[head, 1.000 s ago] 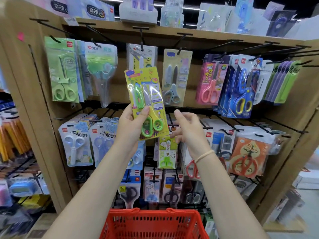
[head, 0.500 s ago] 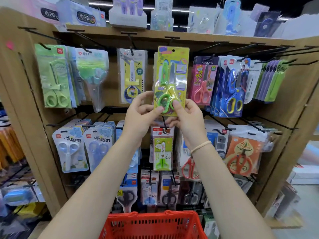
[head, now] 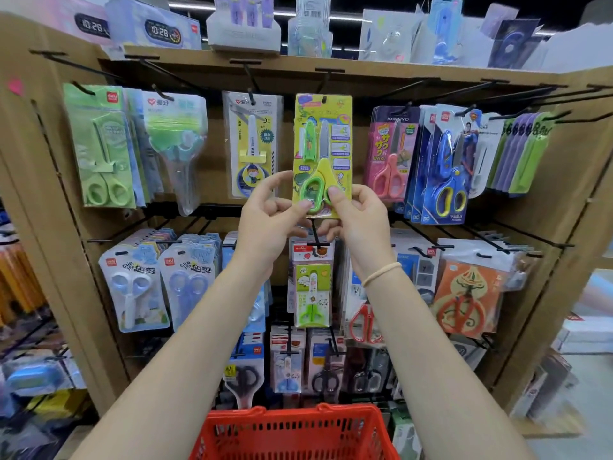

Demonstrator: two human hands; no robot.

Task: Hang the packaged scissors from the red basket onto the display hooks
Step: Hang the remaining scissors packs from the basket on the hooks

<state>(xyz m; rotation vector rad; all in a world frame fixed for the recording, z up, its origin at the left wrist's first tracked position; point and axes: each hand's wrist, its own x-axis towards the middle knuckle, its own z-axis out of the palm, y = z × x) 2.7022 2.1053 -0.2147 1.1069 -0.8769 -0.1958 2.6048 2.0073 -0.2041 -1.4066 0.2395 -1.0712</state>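
Because a wide-angle camera on the person's head looks forward and down, a tall brown display rack [head: 560, 207] fills nearly the whole view, with rows of black hooks carrying packaged scissors from nine o'clock across to three o'clock. At six o'clock, at the bottom edge, sits the red basket [head: 295, 433]; its contents cannot be made out from here. Two bare forearms rise from five and seven o'clock and meet just above the centre. There the yellow scissors package [head: 322, 141] stands upright against the top row, its hang hole at twelve o'clock level with the tip of a black hook [head: 326, 82]. Whether the hook has passed through the hole cannot be told. The left hand [head: 265, 220] pinches the package's lower left corner between thumb and fingers, and the right hand [head: 360, 215] pinches its lower right corner, thumb on the green handle; the hands are close together, both clamped on the card. The step in hand appears to be threading this package onto its hook. The next move probably calls for a small push toward the board, then letting go with both hands.
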